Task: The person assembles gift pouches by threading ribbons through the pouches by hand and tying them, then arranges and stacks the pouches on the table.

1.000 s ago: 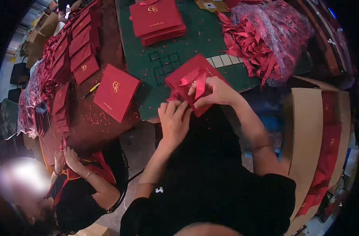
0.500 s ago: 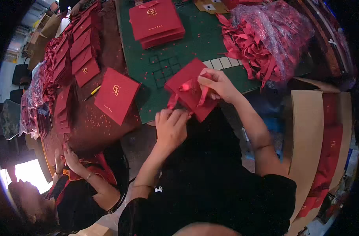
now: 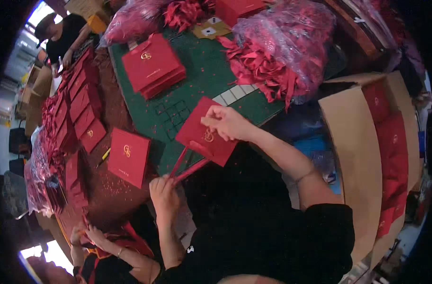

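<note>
A red bag with a gold logo (image 3: 220, 150) lies tilted over the near edge of the green mat (image 3: 130, 102). Red ribbon (image 3: 191, 168) stretches from the bag's lower left edge to my left hand (image 3: 164, 196), whose fingers are closed round its ends. Over the upper part of the bag is my right hand (image 3: 227, 124), its thumb and fingers pinched together near the logo; whether anything is between them is too small to tell. Another red bag (image 3: 128, 158) lies flat on the brown table, left of the mat.
Stacked red bags (image 3: 154, 66) stand at the mat's back. Behind my right hand is a plastic sack of red ribbons (image 3: 287, 47). An open cardboard box (image 3: 355, 156) with red bags is at right. Two other people work at left, near rows of bags (image 3: 85, 109).
The view has shifted. My left hand has moved away from the bag, drawing the ribbon out taut toward the lower left. My right hand has left the ribbon loop and is over the bag's face.
</note>
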Available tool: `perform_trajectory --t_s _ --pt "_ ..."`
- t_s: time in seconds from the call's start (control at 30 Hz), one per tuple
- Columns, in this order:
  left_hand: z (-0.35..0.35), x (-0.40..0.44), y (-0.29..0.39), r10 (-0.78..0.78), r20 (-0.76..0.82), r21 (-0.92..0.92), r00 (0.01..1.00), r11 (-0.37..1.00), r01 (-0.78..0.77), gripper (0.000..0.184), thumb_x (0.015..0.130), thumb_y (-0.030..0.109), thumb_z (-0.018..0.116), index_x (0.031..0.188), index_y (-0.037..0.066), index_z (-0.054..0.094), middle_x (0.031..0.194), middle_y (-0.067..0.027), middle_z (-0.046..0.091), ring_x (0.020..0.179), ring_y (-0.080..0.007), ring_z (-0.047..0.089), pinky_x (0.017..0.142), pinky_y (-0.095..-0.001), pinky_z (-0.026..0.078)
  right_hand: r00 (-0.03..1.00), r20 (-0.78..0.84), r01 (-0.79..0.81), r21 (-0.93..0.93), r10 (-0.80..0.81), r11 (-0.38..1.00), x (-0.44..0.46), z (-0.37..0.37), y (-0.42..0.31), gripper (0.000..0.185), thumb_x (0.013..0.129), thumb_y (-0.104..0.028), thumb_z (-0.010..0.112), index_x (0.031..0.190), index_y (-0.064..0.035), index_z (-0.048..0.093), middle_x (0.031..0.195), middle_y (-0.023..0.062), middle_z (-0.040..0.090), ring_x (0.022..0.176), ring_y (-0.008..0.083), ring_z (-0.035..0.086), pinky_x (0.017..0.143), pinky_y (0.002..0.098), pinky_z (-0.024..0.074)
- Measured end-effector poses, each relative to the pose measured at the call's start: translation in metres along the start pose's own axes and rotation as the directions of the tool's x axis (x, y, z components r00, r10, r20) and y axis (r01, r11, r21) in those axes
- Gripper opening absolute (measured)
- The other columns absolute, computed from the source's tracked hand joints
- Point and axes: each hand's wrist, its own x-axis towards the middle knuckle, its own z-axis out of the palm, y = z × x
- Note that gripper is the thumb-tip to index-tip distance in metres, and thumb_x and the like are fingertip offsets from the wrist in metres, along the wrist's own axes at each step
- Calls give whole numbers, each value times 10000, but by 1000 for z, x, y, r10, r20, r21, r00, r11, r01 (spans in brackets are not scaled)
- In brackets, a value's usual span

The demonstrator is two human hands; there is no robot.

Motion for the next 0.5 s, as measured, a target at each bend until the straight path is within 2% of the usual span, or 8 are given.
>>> perform_trajectory --t_s 0.07,0.13,0.17,0.23,0.27,0.33,0.37,0.5 --pt "1 -13 -2 -4 156 -187 988 982 33 135 781 -4 587 915 2 607 906 -132 605 811 -323 555 686 -412 433 999 54 3 -100 2 995 -7 -1 -5 243 889 -287 658 862 -87 522 707 -9 552 461 61 483 390 217 357" --pt "9 -28 -11 -88 158 -196 984 973 118 163 790 -15 610 954 -12 606 936 -160 607 828 -339 566 697 -409 454 865 156 500 -177 -478 848 -14 -2 11 280 859 -303 694 895 -73 538 875 21 569 639 74 557 474 208 433" --pt "5 -22 -4 -38 111 -182 993 982 58 175 782 -22 622 957 -16 605 949 -171 609 838 -344 572 715 -407 463 856 300 496 -244 -421 833 -28 -11 11 375 811 -358 724 1016 -77 583 1123 74 551 974 164 578 775 315 508" --pt "1 -23 1 -86 105 -293 991 949 113 157 773 -35 639 926 -23 609 990 -187 613 859 -352 590 763 -393 478 649 485 661 -741 -586 119 -52 -13 4 573 768 -429 727 1207 -99 564 1298 108 498 1219 246 467 1023 468 363" --pt "-1 -23 5 -113 113 -326 987 934 145 139 778 -36 636 914 -24 611 1000 -184 615 865 -348 595 776 -389 480 761 444 568 -808 -473 155 -63 -10 11 617 780 -313 696 1332 -122 497 1410 99 427 1334 266 346 1110 537 174" --pt "-3 -20 14 -119 64 -366 991 921 135 114 781 -41 637 889 -25 606 978 -176 622 868 -330 605 784 -375 480 770 435 466 -883 -467 -53 -74 -9 23 631 760 -139 635 1366 -117 460 1405 67 443 1309 242 391 1103 516 225" --pt "-10 -12 21 -113 62 -403 992 906 128 104 785 -40 638 881 -25 603 960 -173 626 869 -324 605 782 -372 481 730 422 510 -860 -537 18 -73 -12 27 615 710 -39 580 1317 -105 510 1367 46 490 1271 228 438 1074 463 304" --pt "-38 16 36 -62 -77 -515 995 857 14 126 870 81 610 830 -35 584 920 -178 636 834 -312 604 755 -368 481 520 369 633 -772 -770 58 -86 -24 -40 369 704 -97 654 1067 -74 591 939 55 629 892 250 615 766 386 472"
